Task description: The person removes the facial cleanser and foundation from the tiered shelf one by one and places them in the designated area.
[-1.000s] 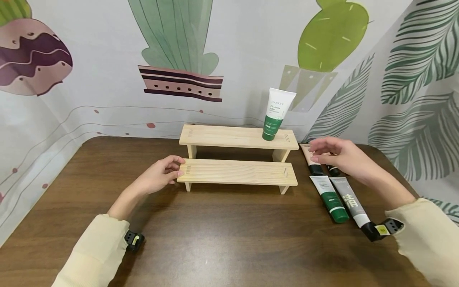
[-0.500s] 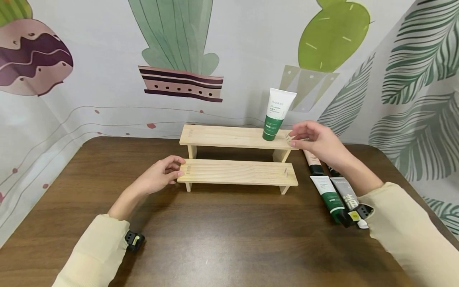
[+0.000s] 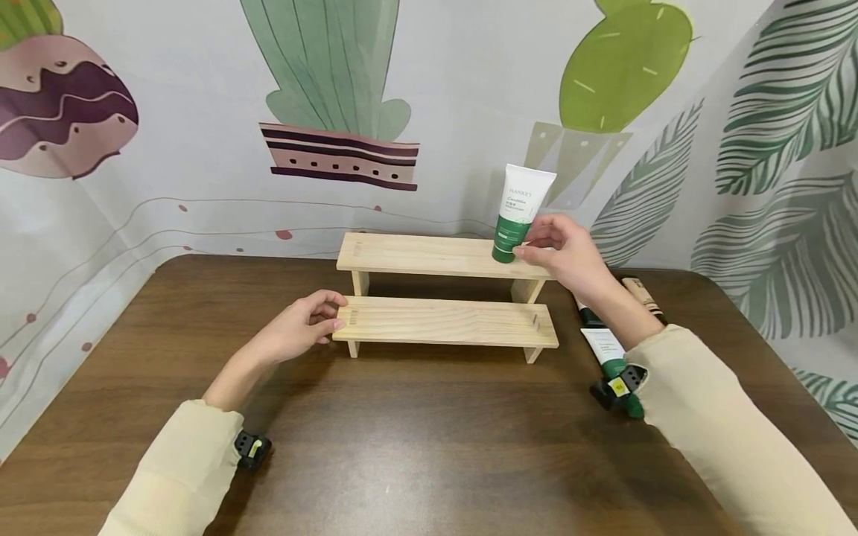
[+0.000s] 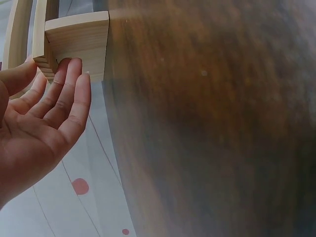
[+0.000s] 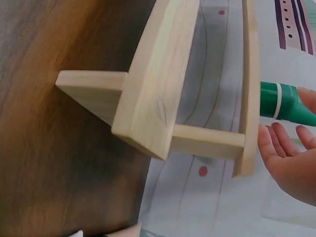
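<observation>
A two-step wooden display stand has a lower front shelf (image 3: 442,321) and a higher back shelf (image 3: 422,254). At the lower shelf's left end, my left hand (image 3: 284,331) holds the wood between thumb and index finger; the other fingers extend beside the leg (image 4: 81,44), seen in the left wrist view. A white and green squeeze tube (image 3: 519,205) stands on its cap near the back shelf's right end, leaning slightly right. My right hand (image 3: 566,253) has thumb and curved fingers at the tube's lower right edge. The right wrist view crops part of this hold.
Right of the stand, another green and white tube (image 3: 603,346) lies on the brown table (image 3: 402,461), partly covered by the right wrist camera. Behind the forearm are a dark-capped tube (image 3: 590,316) and a beige tube (image 3: 643,298). A printed cloth (image 3: 462,89) hangs behind.
My right hand has moved left from above the lying tubes to the standing tube. Its forearm now covers the grey tube. My left hand stays at the shelf end.
</observation>
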`<state>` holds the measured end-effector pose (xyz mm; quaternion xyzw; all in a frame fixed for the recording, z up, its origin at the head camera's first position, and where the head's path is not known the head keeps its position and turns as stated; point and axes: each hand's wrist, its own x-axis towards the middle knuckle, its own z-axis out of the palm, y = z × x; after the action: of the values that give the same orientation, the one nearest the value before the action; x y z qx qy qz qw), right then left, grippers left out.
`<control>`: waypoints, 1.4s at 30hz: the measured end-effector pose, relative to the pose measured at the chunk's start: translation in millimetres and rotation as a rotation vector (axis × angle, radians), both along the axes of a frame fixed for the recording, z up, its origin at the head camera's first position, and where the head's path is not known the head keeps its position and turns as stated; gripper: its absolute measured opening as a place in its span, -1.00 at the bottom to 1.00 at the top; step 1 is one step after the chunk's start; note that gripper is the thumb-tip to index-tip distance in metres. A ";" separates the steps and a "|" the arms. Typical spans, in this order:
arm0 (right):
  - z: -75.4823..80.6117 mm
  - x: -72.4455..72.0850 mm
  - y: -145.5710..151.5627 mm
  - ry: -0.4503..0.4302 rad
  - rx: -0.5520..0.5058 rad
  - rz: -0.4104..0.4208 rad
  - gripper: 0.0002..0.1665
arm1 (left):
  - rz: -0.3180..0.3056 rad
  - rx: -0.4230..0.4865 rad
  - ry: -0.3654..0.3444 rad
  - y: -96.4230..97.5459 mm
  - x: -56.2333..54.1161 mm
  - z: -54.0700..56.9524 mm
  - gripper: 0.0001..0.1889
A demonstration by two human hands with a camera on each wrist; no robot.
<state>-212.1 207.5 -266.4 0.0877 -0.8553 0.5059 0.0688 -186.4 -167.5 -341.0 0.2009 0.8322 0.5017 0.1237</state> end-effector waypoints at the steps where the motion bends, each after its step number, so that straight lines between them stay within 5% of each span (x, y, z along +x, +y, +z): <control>1: -1.0 -1.2 -1.1 0.003 0.004 -0.009 -0.56 | 0.002 0.002 -0.003 0.0 -0.2 0.0 -0.70; 21: -5.7 -7.8 -10.5 0.010 -0.006 -0.032 -0.53 | 0.005 -0.002 -0.003 -0.1 -1.0 -0.3 -0.71; 42: -2.4 8.8 7.2 0.012 -0.024 0.041 -0.58 | 0.011 -0.042 0.009 0.6 1.1 2.0 -0.71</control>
<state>-203.3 214.7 -268.8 0.1073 -0.8467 0.5171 0.0644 -185.4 -166.9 -339.0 0.1961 0.8441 0.4841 0.1212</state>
